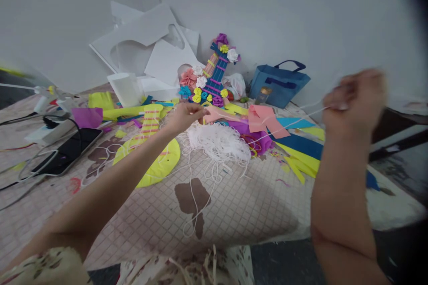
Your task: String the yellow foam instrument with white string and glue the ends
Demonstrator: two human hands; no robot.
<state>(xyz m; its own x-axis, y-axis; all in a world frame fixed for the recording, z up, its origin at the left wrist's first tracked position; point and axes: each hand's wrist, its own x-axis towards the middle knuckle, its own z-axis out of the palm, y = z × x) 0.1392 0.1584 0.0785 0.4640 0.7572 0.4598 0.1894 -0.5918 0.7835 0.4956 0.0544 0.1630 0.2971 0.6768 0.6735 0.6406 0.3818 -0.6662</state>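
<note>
Over the table my right hand (356,100) is raised at the right, closed on white string and slightly blurred. Strands of the string (290,122) run from it leftward across the table. My left hand (185,116) is pinched closed near the middle, with string at its fingertips. Just below and right of it lies a tangled heap of the same white string (219,142). A yellow guitar-shaped paper piece (163,164) with pink bands on its neck lies partly under my left forearm.
Behind stand a decorated guitar shape with paper flowers (217,71), a blue bag (281,82) and white cut boards (143,31). Coloured paper strips (297,144) lie right. A phone (68,151), power strip (50,132) and cables lie left.
</note>
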